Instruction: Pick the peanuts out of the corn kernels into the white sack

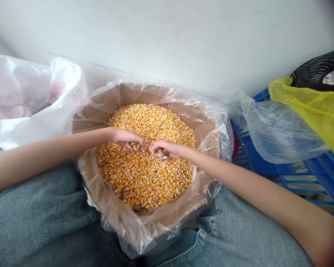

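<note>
Both my hands are over a heap of yellow corn kernels (144,178) in a cardboard box (167,221) lined with clear plastic. My left hand (130,139) is curled around several tan, knobbly pieces that look like peanuts in the shell (135,146). Close beside it, my right hand (167,149) is closed on more of these peanuts (161,151), with part of them showing between thumb and fingers. The fingertips of the two hands nearly meet, with a small gap between. Near the box's front wall, a few brownish lumps lie at the edge of the corn.
The box stands between my denim-covered legs (253,222), against a white wall (167,44). At left is a white plastic bag (30,96). To the right are a blue plastic crate (261,155), a clear bag (284,129), yellow mesh (308,104) and a black fan (320,70).
</note>
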Motion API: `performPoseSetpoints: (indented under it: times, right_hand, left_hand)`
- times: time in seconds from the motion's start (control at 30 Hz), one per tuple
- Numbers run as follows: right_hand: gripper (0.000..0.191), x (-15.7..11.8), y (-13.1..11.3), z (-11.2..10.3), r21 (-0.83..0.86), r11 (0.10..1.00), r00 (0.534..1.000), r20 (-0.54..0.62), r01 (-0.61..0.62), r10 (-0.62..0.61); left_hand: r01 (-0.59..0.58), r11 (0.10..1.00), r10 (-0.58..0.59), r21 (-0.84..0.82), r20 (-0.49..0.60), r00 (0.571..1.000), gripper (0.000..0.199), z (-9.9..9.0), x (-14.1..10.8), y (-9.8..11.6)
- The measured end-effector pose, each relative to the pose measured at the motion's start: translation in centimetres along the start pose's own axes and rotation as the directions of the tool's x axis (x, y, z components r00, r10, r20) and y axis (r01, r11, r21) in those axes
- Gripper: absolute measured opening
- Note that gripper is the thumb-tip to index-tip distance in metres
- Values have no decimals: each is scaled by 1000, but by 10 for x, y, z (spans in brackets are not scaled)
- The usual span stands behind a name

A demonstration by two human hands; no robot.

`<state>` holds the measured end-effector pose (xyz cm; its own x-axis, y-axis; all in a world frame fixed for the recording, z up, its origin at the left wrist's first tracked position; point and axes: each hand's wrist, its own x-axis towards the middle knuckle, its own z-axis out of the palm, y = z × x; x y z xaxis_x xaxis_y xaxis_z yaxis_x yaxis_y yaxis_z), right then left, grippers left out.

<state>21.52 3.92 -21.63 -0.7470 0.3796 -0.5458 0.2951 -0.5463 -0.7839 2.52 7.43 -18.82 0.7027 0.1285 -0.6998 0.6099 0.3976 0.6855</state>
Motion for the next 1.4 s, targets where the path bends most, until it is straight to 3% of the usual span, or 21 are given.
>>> performPoseSetpoints:
  times: [0.1,0.23,0.43,0.57,0.7,0.83,1.0,1.13,1.27,1.33,1.4]
  right_hand:
    - [11,0,-2,-1,206,978,998,38,40,-49]
    - [16,1,-4,0,293,953,995,43,77,-94]
    - [35,4,1,0,233,972,1000,-4,28,-28]
    - [39,2,0,2,212,976,997,62,-55,43]
    - [39,1,-2,2,212,972,995,43,-101,94]
    - [40,-1,-2,3,141,982,991,58,-126,119]
    - [41,-2,-2,13,-201,948,960,81,-246,266]
    - [40,0,4,19,-452,830,900,120,-327,420]
    - [32,5,13,24,-671,684,855,142,-287,498]
    - [30,6,15,31,-781,578,851,122,-235,511]
    - [30,8,14,43,-892,420,849,85,-169,521]
  left_hand:
    - [-84,968,83,-234,-17,996,16,0,1,0]
    - [-186,895,170,-405,-76,983,20,1,4,1]
    - [-204,904,156,-375,-154,976,18,1,6,-2]
    - [-177,924,142,-339,-127,982,14,3,6,-2]
    - [-188,929,143,-319,-160,977,19,2,8,-2]
    - [-164,977,136,-135,-194,972,30,-1,11,-5]
    - [-61,974,90,216,-126,988,28,0,13,-9]
    - [22,846,-39,533,20,999,20,11,13,-8]
    - [109,735,-248,670,116,962,18,30,11,-5]
    - [106,678,-294,728,135,946,15,41,10,-4]
    - [48,593,-263,804,138,955,13,55,10,-3]
